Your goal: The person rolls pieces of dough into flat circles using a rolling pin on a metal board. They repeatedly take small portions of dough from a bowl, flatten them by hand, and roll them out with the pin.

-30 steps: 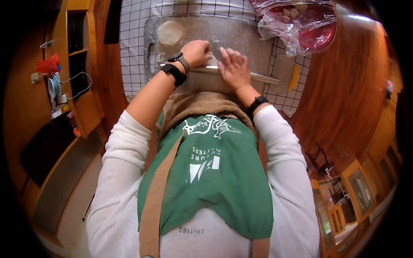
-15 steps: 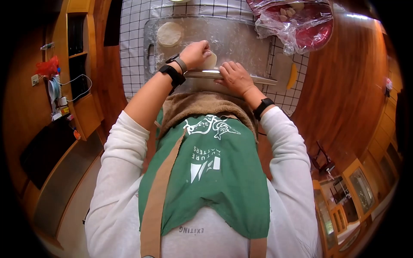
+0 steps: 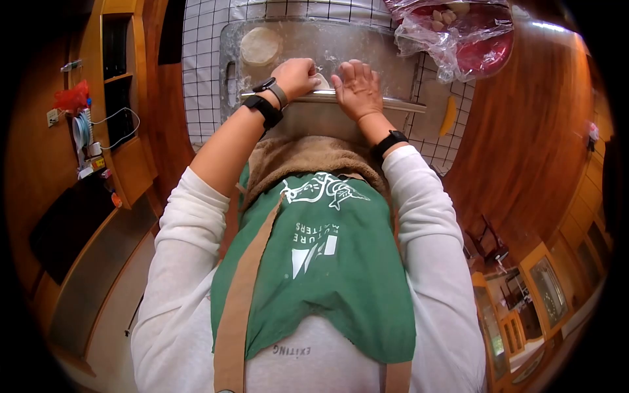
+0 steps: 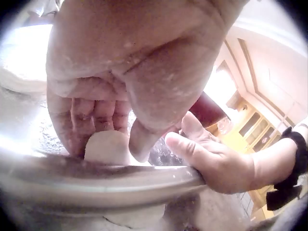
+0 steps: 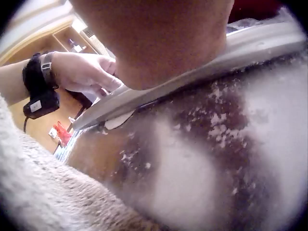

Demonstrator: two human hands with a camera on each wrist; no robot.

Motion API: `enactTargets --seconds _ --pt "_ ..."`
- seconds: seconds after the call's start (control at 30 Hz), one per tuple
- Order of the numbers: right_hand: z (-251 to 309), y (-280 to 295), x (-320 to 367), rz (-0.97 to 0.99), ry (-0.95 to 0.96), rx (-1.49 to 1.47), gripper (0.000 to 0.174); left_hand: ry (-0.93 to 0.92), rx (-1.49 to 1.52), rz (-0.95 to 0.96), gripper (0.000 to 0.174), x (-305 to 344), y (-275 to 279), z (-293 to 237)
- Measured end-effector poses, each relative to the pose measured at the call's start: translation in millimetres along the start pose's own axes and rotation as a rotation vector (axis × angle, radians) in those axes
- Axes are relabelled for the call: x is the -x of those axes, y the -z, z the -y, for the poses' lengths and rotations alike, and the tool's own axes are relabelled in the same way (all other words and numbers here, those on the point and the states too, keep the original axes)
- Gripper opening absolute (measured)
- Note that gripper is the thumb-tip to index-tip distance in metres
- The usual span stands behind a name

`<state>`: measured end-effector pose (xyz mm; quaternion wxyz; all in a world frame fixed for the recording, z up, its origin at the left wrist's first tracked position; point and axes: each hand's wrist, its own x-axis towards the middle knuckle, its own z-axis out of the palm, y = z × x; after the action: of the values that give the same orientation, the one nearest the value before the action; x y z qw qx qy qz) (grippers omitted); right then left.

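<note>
A metallic rolling pin (image 3: 400,104) lies crosswise on the floured board (image 3: 380,49). My right hand (image 3: 358,90) presses on it with its fingers stretched forward. My left hand (image 3: 295,76) pinches the edge of a small piece of flat dough (image 3: 323,82). In the left wrist view this dough (image 4: 108,147) sits between thumb and curled fingers, behind the pin (image 4: 96,187); a pale edge also shows on the pin's near side. The right wrist view shows a dough edge (image 5: 119,120) under the pin (image 5: 192,77).
Round flat dough (image 3: 260,46) lies at the board's upper left. A red bowl (image 3: 485,56) with plastic wrap and pale pieces stands at the upper right. A yellow curved item (image 3: 448,116) lies right of the board, on the checked tablecloth (image 3: 200,78).
The rolling pin has moved forward, away from the body, over more of the dough. My right hand's fingers have straightened from their curl on the pin; my left hand keeps pinching the dough.
</note>
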<state>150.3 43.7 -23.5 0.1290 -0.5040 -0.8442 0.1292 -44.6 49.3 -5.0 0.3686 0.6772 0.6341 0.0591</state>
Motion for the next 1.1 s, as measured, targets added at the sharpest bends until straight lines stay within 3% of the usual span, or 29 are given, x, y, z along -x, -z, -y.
enactTargets --seconds 0.17,0.23,0.3,0.37,0.5,0.63,0.77,0.83,0.87,0.9,0.97,1.1 --pt "2 -8 32 -0.021 0.13 -0.012 0.033 0.05 0.027 0.105 0.028 -4 -2 -12" --pt "3 -2 1 0.002 -0.007 0.034 0.03 -0.005 -0.021 0.116 0.025 -4 -2 -12" --pt "1 -1 2 0.018 -0.023 0.053 0.037 -0.055 -0.048 0.118 0.023 -3 -3 -11" --pt "-1 -2 20 0.097 0.181 0.034 0.043 -0.117 -0.072 0.096 0.021 -9 0 -11" --pt "-4 9 53 0.15 0.434 0.023 0.036 -0.14 0.004 0.106 0.019 1 4 -11" --pt "-12 18 53 0.128 0.454 0.022 0.038 0.011 0.293 0.108 0.022 4 1 0" --pt "-9 19 31 0.161 0.416 -0.062 0.031 -0.06 0.201 0.102 0.023 5 -6 6" --pt "-4 13 15 0.031 0.233 -0.099 0.03 -0.085 0.201 0.077 0.023 4 -8 5" --pt "-4 12 4 0.182 0.056 -0.059 0.03 -0.085 0.136 0.072 0.022 3 -7 1" --pt "-2 10 1 0.186 0.056 -0.059 0.03 -0.087 0.071 0.065 0.022 1 -5 -4" --pt "-1 7 -3 0.003 -0.066 0.001 0.03 -0.057 0.087 0.072 0.022 2 -3 -10" --pt "0 -5 33 0.022 0.054 -0.027 0.031 -0.101 0.106 0.068 0.023 -5 -9 -8"
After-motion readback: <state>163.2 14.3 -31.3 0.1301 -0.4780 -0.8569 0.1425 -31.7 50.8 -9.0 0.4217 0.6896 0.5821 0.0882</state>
